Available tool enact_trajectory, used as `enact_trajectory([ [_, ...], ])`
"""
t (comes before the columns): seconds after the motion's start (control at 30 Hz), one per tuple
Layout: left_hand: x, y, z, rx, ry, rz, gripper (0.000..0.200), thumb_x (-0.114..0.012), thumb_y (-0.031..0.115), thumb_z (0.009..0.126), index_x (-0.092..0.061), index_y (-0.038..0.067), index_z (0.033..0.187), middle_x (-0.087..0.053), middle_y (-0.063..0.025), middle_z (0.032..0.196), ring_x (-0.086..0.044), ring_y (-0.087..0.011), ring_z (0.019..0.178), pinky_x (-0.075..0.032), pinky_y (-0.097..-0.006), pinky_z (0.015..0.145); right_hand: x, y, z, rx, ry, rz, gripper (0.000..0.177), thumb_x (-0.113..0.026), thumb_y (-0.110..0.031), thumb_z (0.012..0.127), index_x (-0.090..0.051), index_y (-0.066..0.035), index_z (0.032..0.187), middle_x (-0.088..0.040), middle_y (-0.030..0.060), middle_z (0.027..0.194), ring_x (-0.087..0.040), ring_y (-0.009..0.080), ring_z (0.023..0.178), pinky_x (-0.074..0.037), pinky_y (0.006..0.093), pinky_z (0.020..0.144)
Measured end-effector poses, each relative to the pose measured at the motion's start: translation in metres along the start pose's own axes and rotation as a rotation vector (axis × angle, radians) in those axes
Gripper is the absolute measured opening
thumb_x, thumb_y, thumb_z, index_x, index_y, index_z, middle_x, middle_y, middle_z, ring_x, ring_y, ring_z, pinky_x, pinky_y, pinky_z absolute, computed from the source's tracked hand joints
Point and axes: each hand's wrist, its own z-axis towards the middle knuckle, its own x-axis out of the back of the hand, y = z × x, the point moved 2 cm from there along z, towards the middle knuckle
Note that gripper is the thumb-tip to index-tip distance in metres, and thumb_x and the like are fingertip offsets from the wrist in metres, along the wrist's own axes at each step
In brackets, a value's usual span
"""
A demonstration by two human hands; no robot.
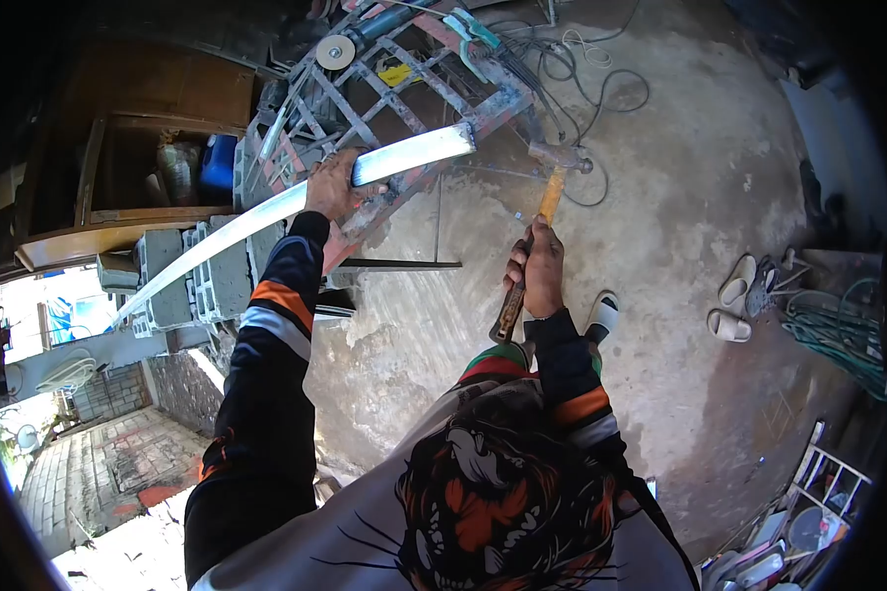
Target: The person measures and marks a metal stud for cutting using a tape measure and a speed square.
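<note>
A long, silvery metal bar [419, 155] lies across the corner of a red metal grate table [375, 219], its far part stretching down to the lower left. My left hand [333, 185] is closed around the bar near its upper end. In my right hand [539, 271] is a hammer [552, 192] with a worn yellow-and-dark handle. Its steel head points up and away from me, to the right of the bar's end and apart from it. The fingers of my right hand wrap round the lower part of the handle.
An angle grinder with a pale disc [335, 52] and a teal clamp [471, 30] rest on the grate. Black cables [601, 98] coil on the floor behind. Concrete blocks [217, 266] stand at left. Sandals [734, 286] and a green hose [843, 340] lie at right.
</note>
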Motion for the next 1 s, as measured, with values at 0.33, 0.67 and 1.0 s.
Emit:
enact_trajectory([
  [0.33,0.008,-0.007,0.020,0.116,-0.394,-0.046,0.091,-0.086,0.053,0.063,-0.050,0.010,0.134,-0.067,-0.0169,0.115,-0.065,-0.0335,0.107,-0.049,-0.0392,0.094,-0.036,0.032,0.000,-0.078,-0.017,0.135,0.039,-0.049,-0.050,0.099,-0.043,-0.013,0.087,-0.043,-0.0007,0.058,-0.041,0.0111,0.036,-0.040,0.0313,0.032],
  [0.67,0.012,-0.037,0.058,0.079,-0.761,-0.417,0.051,-0.076,0.024,0.066,-0.064,0.004,0.111,-0.066,-0.0093,0.096,-0.060,-0.0224,0.092,-0.046,-0.0338,0.086,-0.016,-0.044,-0.004,0.282,0.081,-0.500,0.038,-0.049,-0.045,0.101,-0.051,-0.007,0.094,-0.050,0.0051,0.057,-0.050,0.0186,0.038,-0.042,0.0325,0.036],
  [1.0,0.009,-0.036,0.062,0.027,-1.093,-0.869,0.016,-0.067,0.017,0.074,-0.055,0.007,0.073,-0.045,0.0012,0.065,-0.043,-0.0116,0.058,-0.037,-0.0302,0.055,-0.036,-0.062,0.019,0.677,0.065,-1.260,0.030,-0.050,-0.035,0.101,-0.048,-0.004,0.100,-0.059,0.0228,0.061,-0.061,0.0447,0.059,-0.044,0.0522,0.049],
])
